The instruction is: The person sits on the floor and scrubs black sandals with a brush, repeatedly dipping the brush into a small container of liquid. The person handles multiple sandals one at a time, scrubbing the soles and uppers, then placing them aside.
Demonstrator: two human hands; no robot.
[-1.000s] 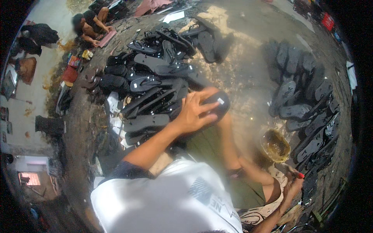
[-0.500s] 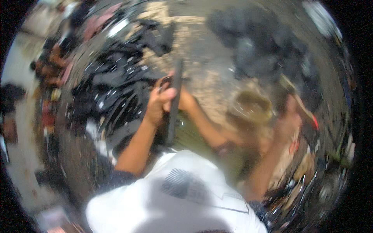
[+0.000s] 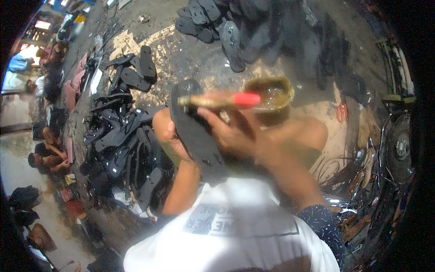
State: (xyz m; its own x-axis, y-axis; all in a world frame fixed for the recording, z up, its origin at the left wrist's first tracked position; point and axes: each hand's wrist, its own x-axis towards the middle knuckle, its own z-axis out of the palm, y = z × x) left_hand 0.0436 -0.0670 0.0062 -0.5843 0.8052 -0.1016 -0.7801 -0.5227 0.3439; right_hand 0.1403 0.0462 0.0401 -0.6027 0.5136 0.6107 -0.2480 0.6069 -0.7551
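Note:
My left hand (image 3: 177,141) is closed around the edge of a black sandal sole (image 3: 197,136), which is tilted up in front of my white shirt. Over the upper part of the sole, my right hand (image 3: 233,129) grips a brush (image 3: 213,100) with a pale shaft and a red end (image 3: 247,100). Motion blurs the brush and the right-hand fingers; whether the brush tip touches the sole I cannot tell. Just beyond my right hand stands a yellowish tub (image 3: 284,105) with amber liquid in it.
To my left lies a heap of black sandals (image 3: 120,131) with straps. More black soles (image 3: 233,45) are piled at the far side. At right are a wheel (image 3: 402,147), loose strips and red-handled scissors (image 3: 341,112). Other people (image 3: 47,156) sit at far left.
My right hand has swung left with the brush, from beside the tub to over the sole. The sole has turned from edge-on to show its broad face, and the view has shifted.

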